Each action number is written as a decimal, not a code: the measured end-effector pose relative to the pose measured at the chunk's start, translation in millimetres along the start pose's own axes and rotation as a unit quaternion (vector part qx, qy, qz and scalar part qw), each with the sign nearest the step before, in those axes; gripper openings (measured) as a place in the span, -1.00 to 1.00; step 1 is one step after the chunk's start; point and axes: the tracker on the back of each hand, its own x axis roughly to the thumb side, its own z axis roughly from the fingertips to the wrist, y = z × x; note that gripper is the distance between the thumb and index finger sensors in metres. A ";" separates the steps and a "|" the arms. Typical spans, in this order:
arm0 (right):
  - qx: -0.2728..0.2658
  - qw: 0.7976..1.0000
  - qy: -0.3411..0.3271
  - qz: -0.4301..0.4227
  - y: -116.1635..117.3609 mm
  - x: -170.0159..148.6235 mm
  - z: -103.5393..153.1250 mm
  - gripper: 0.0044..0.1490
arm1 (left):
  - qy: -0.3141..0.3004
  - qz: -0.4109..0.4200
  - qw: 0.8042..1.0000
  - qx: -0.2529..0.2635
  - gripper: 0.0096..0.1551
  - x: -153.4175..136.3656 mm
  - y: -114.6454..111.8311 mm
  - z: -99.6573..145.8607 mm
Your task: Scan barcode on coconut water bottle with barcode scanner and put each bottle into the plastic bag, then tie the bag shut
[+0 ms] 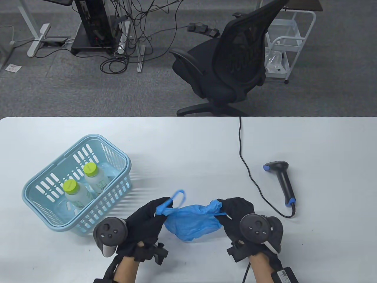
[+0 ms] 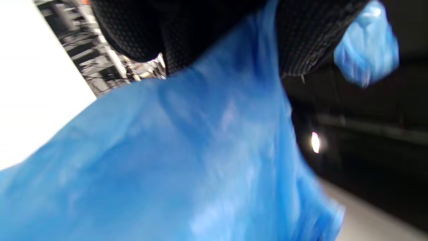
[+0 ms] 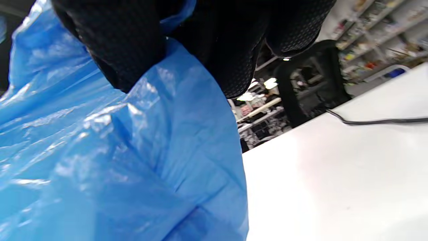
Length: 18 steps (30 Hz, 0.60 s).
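A crumpled blue plastic bag point(image 1: 193, 223) hangs between my two hands near the table's front edge. My left hand point(image 1: 148, 216) pinches its left handle loop, which sticks up past the fingers. My right hand point(image 1: 234, 210) pinches the bag's right handle. The bag fills the left wrist view point(image 2: 187, 160) and the left half of the right wrist view point(image 3: 110, 150), with black gloved fingers point(image 3: 127, 43) curled on it. Two coconut water bottles point(image 1: 77, 194) point(image 1: 95, 177) with green caps stand in a light blue basket point(image 1: 38, 179) at the left. The black barcode scanner point(image 1: 282, 179) lies at the right, untouched.
The scanner's black cable point(image 1: 247, 165) runs from the scanner's base, loops left, then goes over the table's far edge. A black office chair point(image 1: 232, 67) stands beyond the table. The white table point(image 1: 188, 141) stretches between basket and scanner.
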 end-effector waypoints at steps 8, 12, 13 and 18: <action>-0.024 0.984 -0.083 -0.156 -46.7 1.2 3.5 0.14 | -0.102 -0.149 0.983 0.015 -0.63 20.1 -6.0 3.3; -0.010 0.986 -0.156 -0.064 -49.5 31.0 11.2 0.12 | -0.160 -0.210 0.964 -0.042 -0.63 31.7 -28.6 4.8; 0.029 0.985 -0.167 -0.015 -37.9 40.0 10.9 0.13 | -0.167 -0.211 0.962 -0.055 -0.63 33.6 -34.7 5.4; 0.189 0.973 -0.094 0.094 17.6 45.9 3.4 -0.19 | -0.182 -0.211 0.957 -0.080 -0.61 36.4 -43.9 9.0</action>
